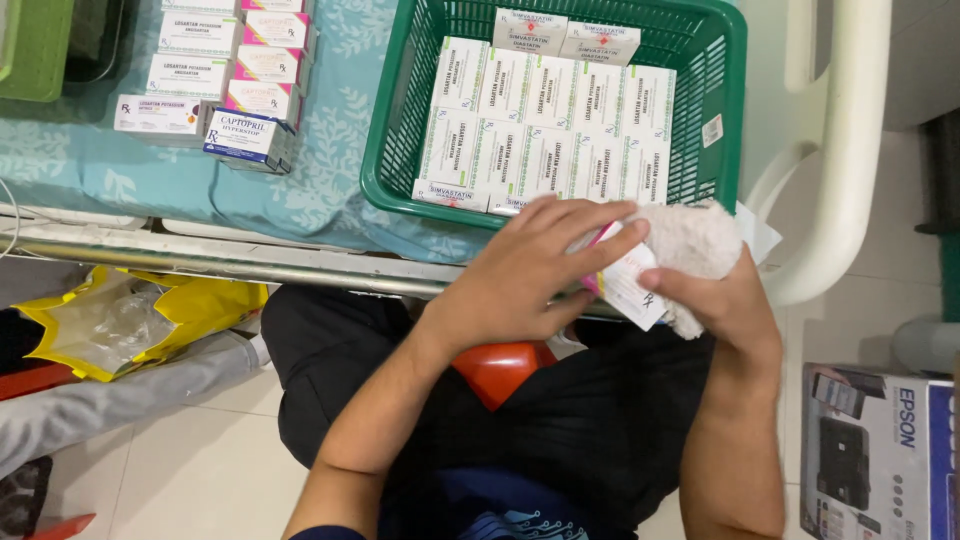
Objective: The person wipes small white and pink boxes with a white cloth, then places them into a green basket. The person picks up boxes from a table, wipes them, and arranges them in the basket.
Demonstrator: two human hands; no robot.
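My left hand [530, 270] grips a small white and pink medicine box [628, 287] just in front of the green basket. My right hand [725, 300] holds a fluffy white cloth [690, 240] pressed against the same box. The green plastic basket [395, 150] sits on a teal patterned cloth and holds several white and green medicine boxes [545, 130] laid in rows.
Stacks of white, pink and blue medicine boxes [225, 85] lie on the teal cloth [330, 170] at the left. A white plastic chair [835, 150] stands at the right, a printer carton [880, 450] below it. A yellow plastic bag [130, 320] lies on the floor at left.
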